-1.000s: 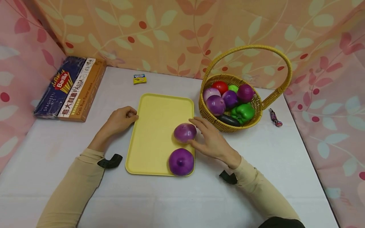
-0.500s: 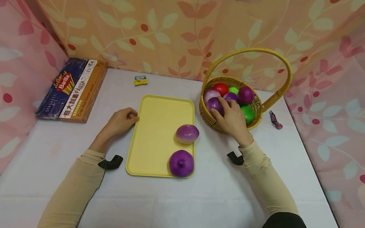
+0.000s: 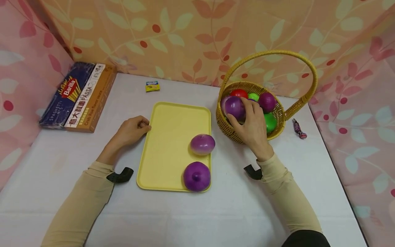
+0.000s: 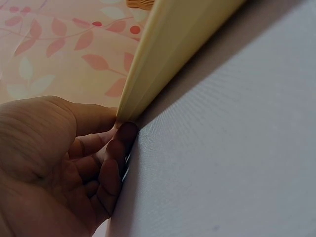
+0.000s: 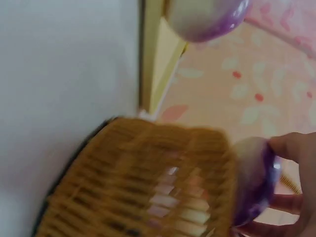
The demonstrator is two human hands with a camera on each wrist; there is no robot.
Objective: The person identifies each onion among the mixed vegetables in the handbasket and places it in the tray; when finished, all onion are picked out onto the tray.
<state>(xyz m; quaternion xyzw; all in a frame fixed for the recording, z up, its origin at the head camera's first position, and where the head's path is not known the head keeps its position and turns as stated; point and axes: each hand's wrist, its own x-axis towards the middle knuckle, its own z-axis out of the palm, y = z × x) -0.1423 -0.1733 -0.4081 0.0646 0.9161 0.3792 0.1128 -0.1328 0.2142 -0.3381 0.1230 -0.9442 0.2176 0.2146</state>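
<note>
My right hand (image 3: 253, 128) grips a shiny purple onion (image 3: 234, 107) between thumb and fingers at the basket's mouth. In the right wrist view this onion (image 5: 254, 177), white and purple, shows beside the wicker wall. My left hand (image 3: 131, 131) pinches the left edge of the yellow tray (image 3: 166, 137); the left wrist view has the thumb on its rim and the fingers curled below. Two more onions lie along the tray's right side: a paler oval onion (image 3: 202, 144) over the edge and a darker onion (image 3: 196, 176) at the near corner.
The tall-handled wicker basket (image 3: 228, 128) holds a red tomato (image 3: 239, 93), another purple onion (image 3: 267, 102) and a green pepper (image 3: 270, 122), partly hidden. Pasta boxes (image 3: 78, 97) lie at the left, a small yellow packet (image 3: 152, 86) at the back, a wrapped candy (image 3: 299, 129) at the right.
My right hand has left the paler onion on the tray, reached into the basket and raised a purple onion slightly. My left hand has stayed at the tray's edge.
</note>
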